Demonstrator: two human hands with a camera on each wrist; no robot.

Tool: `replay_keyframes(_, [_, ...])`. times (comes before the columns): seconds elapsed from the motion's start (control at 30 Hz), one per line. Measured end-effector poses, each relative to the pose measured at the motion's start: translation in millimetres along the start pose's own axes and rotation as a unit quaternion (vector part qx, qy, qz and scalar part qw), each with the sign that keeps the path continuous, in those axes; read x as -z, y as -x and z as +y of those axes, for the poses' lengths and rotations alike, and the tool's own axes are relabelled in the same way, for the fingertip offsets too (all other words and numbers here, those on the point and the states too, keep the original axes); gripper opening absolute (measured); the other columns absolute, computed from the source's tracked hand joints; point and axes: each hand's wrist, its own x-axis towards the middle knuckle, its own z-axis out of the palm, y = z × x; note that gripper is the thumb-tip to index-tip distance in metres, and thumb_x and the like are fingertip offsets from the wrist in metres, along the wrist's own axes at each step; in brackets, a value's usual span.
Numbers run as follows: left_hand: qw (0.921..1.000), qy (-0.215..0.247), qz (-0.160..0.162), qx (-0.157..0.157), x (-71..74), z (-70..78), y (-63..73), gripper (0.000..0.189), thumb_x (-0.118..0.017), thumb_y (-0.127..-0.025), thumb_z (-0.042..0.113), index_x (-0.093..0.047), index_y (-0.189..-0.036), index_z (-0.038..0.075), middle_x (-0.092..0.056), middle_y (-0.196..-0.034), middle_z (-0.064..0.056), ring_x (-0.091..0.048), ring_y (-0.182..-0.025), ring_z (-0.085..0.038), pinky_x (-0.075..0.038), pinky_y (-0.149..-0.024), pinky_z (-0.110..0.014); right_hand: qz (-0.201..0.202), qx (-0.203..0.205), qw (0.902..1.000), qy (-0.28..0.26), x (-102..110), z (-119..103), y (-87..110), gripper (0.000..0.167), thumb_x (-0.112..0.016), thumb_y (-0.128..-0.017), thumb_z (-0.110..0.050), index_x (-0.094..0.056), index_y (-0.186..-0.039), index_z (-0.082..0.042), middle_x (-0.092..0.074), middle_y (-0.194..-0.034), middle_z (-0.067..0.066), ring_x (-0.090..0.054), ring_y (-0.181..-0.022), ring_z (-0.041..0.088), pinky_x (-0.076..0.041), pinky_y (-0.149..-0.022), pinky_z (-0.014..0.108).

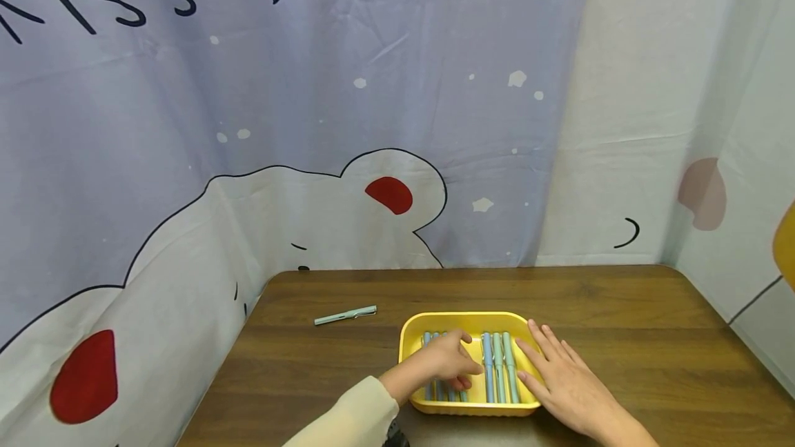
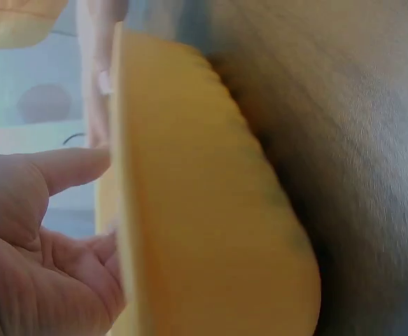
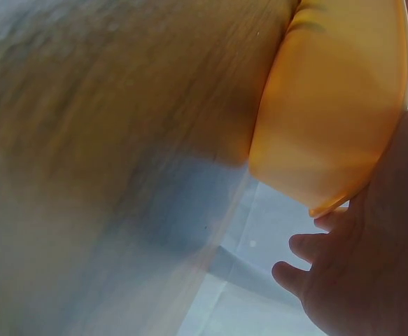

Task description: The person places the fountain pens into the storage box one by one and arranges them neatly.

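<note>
A yellow tray point(image 1: 472, 411) sits on the table and holds several capped pens. Three of them, a blue pen point(image 1: 488, 368) and two light green pens point(image 1: 510, 368), lie side by side at its right. More pens, including a blue one point(image 1: 427, 392), are partly hidden under my left hand point(image 1: 450, 357). That hand reaches over the tray's near wall, loosely bent fingers down inside, with no pen visible between them. In the left wrist view, the tray wall point(image 2: 190, 175) hides its fingertips. My right hand point(image 1: 568, 385) lies along the right rim, fingers spread.
A light green pen point(image 1: 345, 315) lies on the wooden table point(image 1: 298, 371) to the left of the tray. Behind the table hangs a printed cloth point(image 1: 484, 157), and another pale cloth point(image 1: 758, 226) runs along the right side.
</note>
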Motion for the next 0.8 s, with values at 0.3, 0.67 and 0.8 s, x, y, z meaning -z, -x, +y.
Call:
replay_keyframes(0.3, [0.9936, 0.050, -0.039, -0.094, 52.2, -9.9, 22.1, 0.051, -0.069, -0.097, 0.016, -0.049, -0.142, 0.003, -0.070, -0.112, -0.008, -0.071, -0.097, -0.034, -0.057, -0.082, -0.053, 0.009, 0.007, 0.9999, -0.001, -1, 0, 1.5, 0.054, -0.056, -0.103, -0.044, -0.055, -0.146, -0.013, -0.033, -0.162, 0.017, -0.033, -0.147, 0.042, -0.032, -0.112, 0.062])
replay_keyframes(0.67, [0.9879, -0.043, 0.020, -0.148, 108.7, -32.9, 36.6, 0.055, -0.066, -0.100, 0.028, -0.046, -0.148, 0.008, -0.065, -0.135, -0.013, -0.060, -0.125, -0.034, -0.054, -0.095, -0.046, 0.007, 0.009, 0.9999, 0.003, 1, -1, 1.7, 0.053, -0.056, -0.103, -0.044, -0.056, -0.146, -0.013, -0.033, -0.162, 0.018, -0.034, -0.147, 0.042, -0.032, -0.112, 0.063])
replay_keyframes(0.8, [0.9864, -0.074, 0.040, -0.141, 124.2, -43.1, 36.4, 0.060, -0.066, -0.100, 0.032, -0.043, -0.150, 0.008, -0.062, -0.138, -0.014, -0.061, -0.125, -0.032, -0.053, -0.097, -0.047, 0.006, 0.008, 0.9999, 0.005, 1, -1, 1.9, 0.053, -0.056, -0.103, -0.044, -0.056, -0.146, -0.013, -0.033, -0.162, 0.018, -0.034, -0.147, 0.042, -0.032, -0.113, 0.062])
